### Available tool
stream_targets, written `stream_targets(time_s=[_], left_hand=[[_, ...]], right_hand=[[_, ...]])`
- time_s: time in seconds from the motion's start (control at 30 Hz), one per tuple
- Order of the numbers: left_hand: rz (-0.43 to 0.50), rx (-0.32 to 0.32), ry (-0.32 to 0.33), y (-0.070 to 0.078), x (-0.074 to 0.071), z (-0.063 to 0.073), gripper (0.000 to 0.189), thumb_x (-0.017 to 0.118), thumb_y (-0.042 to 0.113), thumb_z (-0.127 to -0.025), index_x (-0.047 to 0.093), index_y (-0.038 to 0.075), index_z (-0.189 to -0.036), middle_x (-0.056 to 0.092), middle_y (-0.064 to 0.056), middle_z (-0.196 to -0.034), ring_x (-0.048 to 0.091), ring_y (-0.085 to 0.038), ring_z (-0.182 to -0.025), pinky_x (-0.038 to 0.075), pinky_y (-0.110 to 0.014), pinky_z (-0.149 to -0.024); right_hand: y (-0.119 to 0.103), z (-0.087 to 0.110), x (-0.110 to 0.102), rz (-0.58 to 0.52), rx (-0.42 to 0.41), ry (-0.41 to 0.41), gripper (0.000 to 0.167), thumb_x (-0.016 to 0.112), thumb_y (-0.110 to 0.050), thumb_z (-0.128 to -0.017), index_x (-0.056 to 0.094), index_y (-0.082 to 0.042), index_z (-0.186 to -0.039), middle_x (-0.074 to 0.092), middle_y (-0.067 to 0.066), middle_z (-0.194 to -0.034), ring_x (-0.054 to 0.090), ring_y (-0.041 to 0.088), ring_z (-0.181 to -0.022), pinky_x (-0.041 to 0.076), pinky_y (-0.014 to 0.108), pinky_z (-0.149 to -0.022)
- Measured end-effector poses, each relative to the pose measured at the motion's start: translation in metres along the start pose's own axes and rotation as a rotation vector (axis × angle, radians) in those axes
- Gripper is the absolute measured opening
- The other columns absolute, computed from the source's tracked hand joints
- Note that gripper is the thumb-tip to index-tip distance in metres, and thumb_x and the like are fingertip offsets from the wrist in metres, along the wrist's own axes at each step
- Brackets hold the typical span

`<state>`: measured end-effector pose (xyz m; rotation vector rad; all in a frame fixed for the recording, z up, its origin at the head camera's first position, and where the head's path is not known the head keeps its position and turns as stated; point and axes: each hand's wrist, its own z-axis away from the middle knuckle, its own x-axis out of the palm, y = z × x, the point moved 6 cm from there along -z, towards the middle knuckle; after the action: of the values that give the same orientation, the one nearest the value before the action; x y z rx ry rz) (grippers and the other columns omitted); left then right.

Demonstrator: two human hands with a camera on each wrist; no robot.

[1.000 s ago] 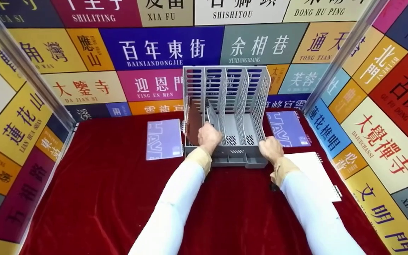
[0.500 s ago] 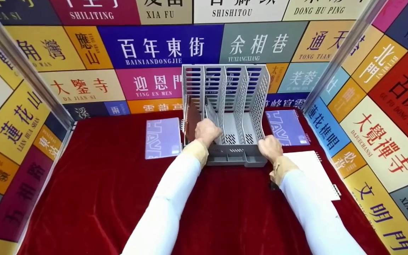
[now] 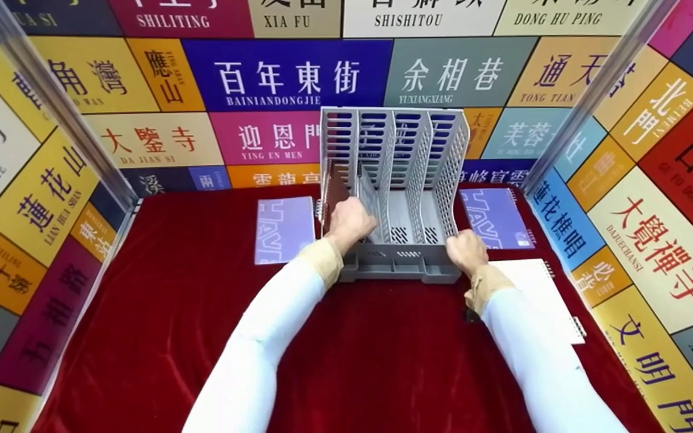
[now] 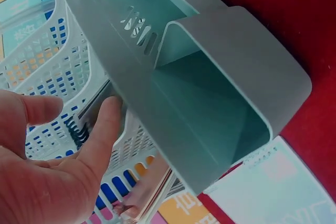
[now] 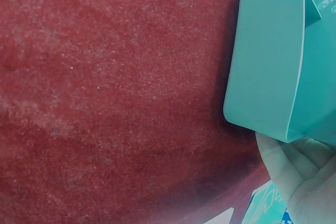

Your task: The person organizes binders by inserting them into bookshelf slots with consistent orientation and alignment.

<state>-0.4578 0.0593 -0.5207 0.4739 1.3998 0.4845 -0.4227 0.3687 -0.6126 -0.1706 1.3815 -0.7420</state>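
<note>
A grey file organizer [image 3: 406, 252] with upright slotted dividers and small front trays stands at the back middle. My left hand [image 3: 351, 221] reaches into its left part. In the left wrist view the index finger is extended against the edge of a spiral notebook [image 4: 94, 107] in the second slot, and the thumb is held apart from it. A brown notebook [image 3: 337, 186] leans in the leftmost slot. My right hand [image 3: 467, 249] grips the organizer's front right corner; in the right wrist view its fingers [image 5: 278, 163] lie at the tray's lower corner.
Purple notebooks lie on either side of the organizer, one on the left [image 3: 283, 231] and one on the right [image 3: 497, 218]. A white spiral pad [image 3: 536, 294] lies beside my right forearm. Red cloth [image 3: 382, 361] covers the table, and sign-printed panels [image 3: 298, 75] enclose it.
My left hand has drawn slightly back and left from the spiral notebook, its forearm swinging outward. The right hand keeps its hold on the corner. The head view has shifted slightly.
</note>
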Motion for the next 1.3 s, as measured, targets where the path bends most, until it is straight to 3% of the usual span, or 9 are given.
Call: stream_targets(time_s=[0.2,0.33,0.47,0.7,0.93,1.1,1.3], left_hand=[[-0.006,0.059,0.004,0.008,-0.017,0.012,0.006,0.07,0.019,-0.092,0.071,0.014,-0.09,0.083,-0.019,-0.114,0.081,-0.034,-0.106,0.068,-0.048,-0.095],[-0.04,0.114,-0.004,0.01,-0.025,0.016,0.014,0.07,0.02,-0.093,0.063,0.017,-0.082,0.083,-0.019,-0.113,0.081,-0.035,-0.103,0.068,-0.049,-0.094],[-0.082,0.153,-0.009,0.011,-0.032,0.021,0.012,0.069,0.021,-0.095,0.068,0.014,-0.085,0.084,-0.018,-0.113,0.081,-0.036,-0.104,0.068,-0.05,-0.093],[-0.137,0.201,0.0,0.008,-0.048,0.026,0.016,0.07,0.023,-0.096,0.076,0.009,-0.097,0.083,-0.018,-0.11,0.081,-0.036,-0.101,0.068,-0.05,-0.09],[-0.166,0.19,-0.03,0.0,-0.057,0.025,0.031,0.072,0.032,-0.101,0.076,0.003,-0.109,0.082,-0.02,-0.112,0.08,-0.036,-0.1,0.069,-0.051,-0.09],[-0.128,0.151,-0.041,-0.009,-0.063,0.026,0.032,0.072,0.032,-0.1,0.075,0.005,-0.118,0.081,-0.018,-0.115,0.079,-0.034,-0.102,0.069,-0.05,-0.091],[-0.112,0.141,-0.002,-0.021,-0.079,0.025,0.029,0.07,0.036,-0.103,0.076,0.008,-0.111,0.081,-0.016,-0.114,0.079,-0.034,-0.104,0.067,-0.049,-0.093]], right_hand=[[-0.002,-0.001,-0.002,0.021,-0.017,0.011,0.057,0.04,-0.026,-0.102,0.066,0.007,-0.141,0.066,0.034,-0.148,0.063,0.052,-0.141,0.051,0.065,-0.121],[-0.003,-0.001,-0.003,0.022,-0.025,0.007,0.059,0.039,-0.026,-0.102,0.065,0.007,-0.144,0.065,0.035,-0.15,0.063,0.053,-0.14,0.052,0.065,-0.12],[-0.004,-0.001,-0.003,0.02,-0.03,-0.002,0.061,0.04,-0.025,-0.101,0.063,0.007,-0.147,0.065,0.035,-0.15,0.063,0.053,-0.14,0.052,0.066,-0.12],[-0.007,-0.002,-0.003,0.033,-0.046,0.023,0.058,0.039,-0.024,-0.099,0.067,0.008,-0.139,0.066,0.036,-0.147,0.064,0.055,-0.139,0.053,0.067,-0.117],[-0.007,-0.002,-0.004,0.031,-0.049,0.028,0.055,0.04,-0.024,-0.099,0.069,0.008,-0.133,0.068,0.036,-0.145,0.065,0.055,-0.137,0.053,0.066,-0.117],[-0.005,-0.001,-0.003,0.028,-0.047,0.006,0.058,0.039,-0.025,-0.1,0.067,0.009,-0.138,0.067,0.037,-0.145,0.064,0.055,-0.138,0.052,0.067,-0.118],[-0.002,0.0,0.0,0.028,-0.027,-0.016,0.062,0.039,-0.026,-0.101,0.061,0.007,-0.148,0.064,0.035,-0.151,0.061,0.054,-0.142,0.05,0.067,-0.121]])
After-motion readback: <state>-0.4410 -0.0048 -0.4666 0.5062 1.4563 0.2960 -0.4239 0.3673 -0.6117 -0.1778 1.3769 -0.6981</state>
